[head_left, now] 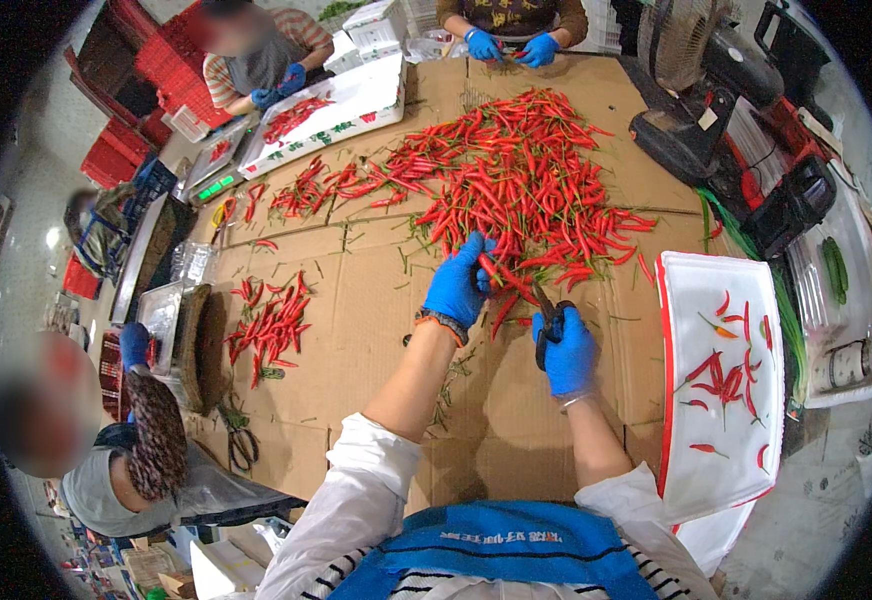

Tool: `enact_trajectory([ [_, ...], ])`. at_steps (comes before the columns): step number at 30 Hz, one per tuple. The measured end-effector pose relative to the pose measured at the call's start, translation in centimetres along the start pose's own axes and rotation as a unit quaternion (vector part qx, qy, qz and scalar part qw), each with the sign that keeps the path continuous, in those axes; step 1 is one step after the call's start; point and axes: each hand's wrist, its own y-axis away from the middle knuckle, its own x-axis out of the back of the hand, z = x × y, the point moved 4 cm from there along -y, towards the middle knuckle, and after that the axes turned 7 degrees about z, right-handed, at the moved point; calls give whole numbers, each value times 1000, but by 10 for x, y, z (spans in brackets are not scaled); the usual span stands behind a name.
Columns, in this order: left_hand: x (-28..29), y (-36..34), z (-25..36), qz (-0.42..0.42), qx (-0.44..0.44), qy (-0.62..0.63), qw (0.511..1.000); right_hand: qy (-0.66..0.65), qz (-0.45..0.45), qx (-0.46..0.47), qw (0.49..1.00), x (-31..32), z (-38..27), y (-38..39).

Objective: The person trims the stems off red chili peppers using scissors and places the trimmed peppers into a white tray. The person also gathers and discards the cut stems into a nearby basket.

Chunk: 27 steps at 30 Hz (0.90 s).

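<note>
Right hand [568, 358]: fingers wrapped round the dark scissors [548, 325]; how far apart the blades stand cannot be told.
Left hand [456, 285]: curled, fingertips seeming to pinch a red chilli [491, 268] just beside the blades; a slip of the scissors could nick that hand.
Stem bits [443, 400]: strewn over the cardboard-covered surface [366, 340]; if swept along, they could mix with the chillies.
Chilli pile [516, 180]: heaped loosely just beyond the hands; a careless tug could drag tangled ones along.
Far worker's hands [539, 50]: beyond the pile, well apart, so a clash looks unlikely.
</note>
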Motion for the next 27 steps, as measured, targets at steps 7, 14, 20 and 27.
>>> enact_trajectory([
  [7,2,11,-9,-1,-37,-250,968,-111,-28,71,991,5,-20,3],
  [14,5,-1,-48,-70,61,-138,986,-77,-52,16,996,1,0,2],
  [20,8,19,-55,-145,24,-334,931,-137,-14,7,990,6,-15,2],
  [27,0,19,-35,-72,-82,-298,948,-106,-12,28,994,-2,2,0],
])
